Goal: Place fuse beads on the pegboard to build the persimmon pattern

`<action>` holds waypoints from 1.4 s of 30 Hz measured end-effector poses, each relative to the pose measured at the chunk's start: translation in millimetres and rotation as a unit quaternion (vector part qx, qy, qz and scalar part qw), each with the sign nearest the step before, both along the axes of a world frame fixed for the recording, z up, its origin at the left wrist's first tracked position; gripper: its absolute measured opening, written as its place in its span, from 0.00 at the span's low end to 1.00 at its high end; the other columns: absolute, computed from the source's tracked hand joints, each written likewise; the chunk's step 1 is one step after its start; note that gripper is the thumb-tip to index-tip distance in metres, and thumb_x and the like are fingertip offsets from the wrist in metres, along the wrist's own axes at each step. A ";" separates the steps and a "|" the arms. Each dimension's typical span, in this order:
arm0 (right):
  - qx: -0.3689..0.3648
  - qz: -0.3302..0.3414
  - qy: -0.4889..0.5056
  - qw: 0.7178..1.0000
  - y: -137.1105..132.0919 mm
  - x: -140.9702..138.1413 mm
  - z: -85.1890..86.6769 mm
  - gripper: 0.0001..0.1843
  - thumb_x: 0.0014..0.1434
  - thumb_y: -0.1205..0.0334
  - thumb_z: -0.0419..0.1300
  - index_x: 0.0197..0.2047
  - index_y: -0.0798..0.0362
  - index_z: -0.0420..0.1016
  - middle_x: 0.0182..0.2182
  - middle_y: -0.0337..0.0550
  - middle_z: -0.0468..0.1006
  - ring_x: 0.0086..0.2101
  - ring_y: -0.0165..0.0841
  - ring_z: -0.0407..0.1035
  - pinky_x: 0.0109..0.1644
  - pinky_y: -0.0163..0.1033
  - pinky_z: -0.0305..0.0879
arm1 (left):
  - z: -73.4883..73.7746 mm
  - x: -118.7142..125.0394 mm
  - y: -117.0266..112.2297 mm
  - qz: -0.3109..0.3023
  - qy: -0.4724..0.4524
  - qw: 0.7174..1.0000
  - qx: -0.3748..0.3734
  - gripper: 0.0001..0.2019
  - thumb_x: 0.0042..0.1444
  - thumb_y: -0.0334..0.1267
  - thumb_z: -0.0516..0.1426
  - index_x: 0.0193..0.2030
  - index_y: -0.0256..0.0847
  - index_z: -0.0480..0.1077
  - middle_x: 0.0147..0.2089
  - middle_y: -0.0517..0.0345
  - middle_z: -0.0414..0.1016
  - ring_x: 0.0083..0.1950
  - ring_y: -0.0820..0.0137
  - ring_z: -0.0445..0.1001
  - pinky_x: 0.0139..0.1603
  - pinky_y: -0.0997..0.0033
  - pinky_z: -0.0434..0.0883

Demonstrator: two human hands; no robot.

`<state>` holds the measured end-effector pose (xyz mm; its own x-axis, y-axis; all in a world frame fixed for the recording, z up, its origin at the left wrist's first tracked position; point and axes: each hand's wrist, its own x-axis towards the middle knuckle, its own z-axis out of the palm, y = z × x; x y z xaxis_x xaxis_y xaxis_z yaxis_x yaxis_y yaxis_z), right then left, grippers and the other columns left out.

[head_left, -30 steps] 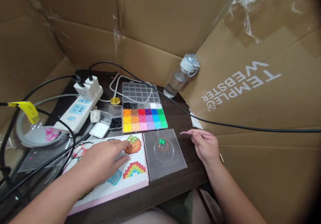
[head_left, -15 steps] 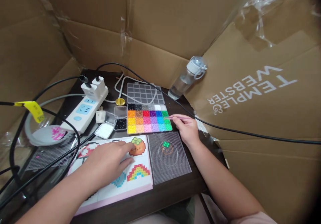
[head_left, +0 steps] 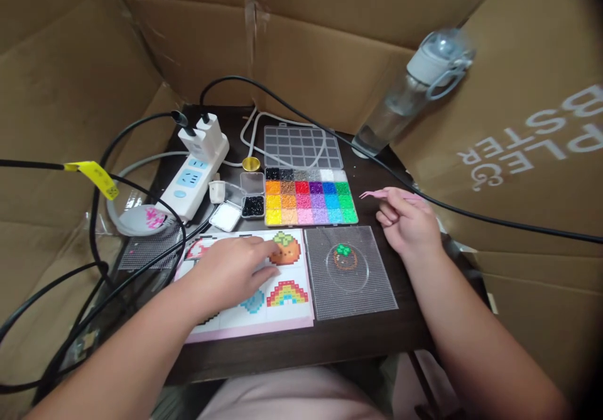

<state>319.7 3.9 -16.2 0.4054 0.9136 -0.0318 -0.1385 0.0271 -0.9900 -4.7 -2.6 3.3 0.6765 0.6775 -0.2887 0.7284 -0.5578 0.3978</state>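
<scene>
My left hand (head_left: 235,269) lies on a printed pattern sheet (head_left: 287,326), its index finger stretched to the orange persimmon picture (head_left: 288,253) and its thumb apart. My right hand (head_left: 409,228) grips pink tweezers (head_left: 377,194), tips pointing left just off the right side of the bead box (head_left: 311,222). Between those tips I cannot make out any bead. Beside the sheet lies a clear pegboard (head_left: 377,288). On it, green beads (head_left: 343,250) sit above a ring of brown beads (head_left: 345,268). Many bead colours fill the box's compartments.
Small cases with black beads (head_left: 253,206) and white beads (head_left: 226,216) stand left of the box. A power strip (head_left: 186,184) and black cables (head_left: 94,219) crowd the left. A water bottle (head_left: 396,109) leans against the cardboard wall (head_left: 320,56). One black cable passes above the bottle's base.
My right hand has drawn the tweezers rightward, off the box's green compartments. The camera view has shifted, moving the bottle up and right in the picture. My left hand stays at the persimmon picture.
</scene>
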 end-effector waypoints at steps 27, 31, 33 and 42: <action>-0.044 0.024 0.043 0.998 3.6 4.4 3.7 0.09 0.41 0.59 0.74 0.26 0.53 0.82 0.26 0.40 0.76 0.19 0.19 0.45 0.20 0.32 0.40 | -3.6 -0.3 1.0 0.015 -0.008 1.000 -0.002 0.13 0.63 0.42 0.55 0.51 0.48 0.74 0.48 0.58 0.81 0.45 0.60 0.78 0.43 0.61 0.69; -0.021 0.011 0.014 1.000 4.4 -1.5 1.0 0.09 0.45 0.58 0.72 0.28 0.55 0.83 0.28 0.45 0.80 0.18 0.20 0.44 0.19 0.32 0.39 | -0.2 0.4 1.3 0.018 -0.010 1.000 -0.010 0.13 0.62 0.42 0.54 0.51 0.47 0.74 0.46 0.56 0.81 0.43 0.60 0.78 0.42 0.62 0.69; -0.001 -0.008 -0.005 1.000 7.3 -8.3 2.7 0.09 0.46 0.57 0.72 0.27 0.55 0.82 0.30 0.48 0.82 0.18 0.20 0.45 0.19 0.33 0.40 | 1.3 0.8 1.3 0.025 -0.010 1.000 -0.016 0.12 0.62 0.42 0.54 0.50 0.48 0.74 0.46 0.57 0.81 0.44 0.59 0.78 0.41 0.62 0.68; 0.060 0.025 -0.263 0.963 28.0 -55.0 28.7 0.08 0.55 0.57 0.65 0.27 0.49 0.83 0.29 0.43 0.84 0.34 0.36 0.77 0.41 0.41 0.72 | 3.8 0.9 -0.9 0.042 -0.023 0.998 -0.028 0.12 0.61 0.41 0.54 0.49 0.48 0.74 0.47 0.57 0.80 0.47 0.57 0.78 0.44 0.61 0.68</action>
